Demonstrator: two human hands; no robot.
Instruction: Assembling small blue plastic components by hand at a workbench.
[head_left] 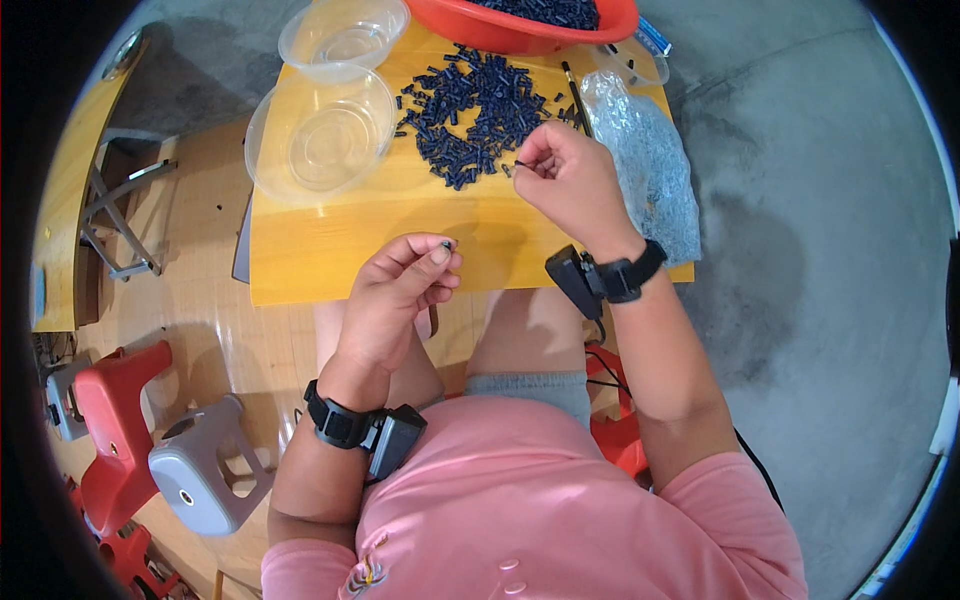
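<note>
My left hand (pixel 400 280) is held at the near edge of the yellow table (pixel 330 240). Between its thumb and forefinger is a small dark part (pixel 446 245) with a greenish tint, mostly hidden by the fingertips. Higher up and to the right, my right hand (pixel 572 175) pinches a thin dark piece (pixel 521 164), too small to make out fully. It hovers beside a loose heap of short dark-blue plastic pieces (pixel 485 110) spread over the table. Each wrist carries a black strap with a small box.
Two transparent round tubs (pixel 325 150) stand at the left. A red basin (pixel 520 35) of similar dark pieces sits at the far edge. On the right lie bubble wrap (pixel 645 160), a black pen-like stick (pixel 576 97) and a small transparent dish (pixel 640 65). Plastic stools (pixel 205 470) stand lower left.
</note>
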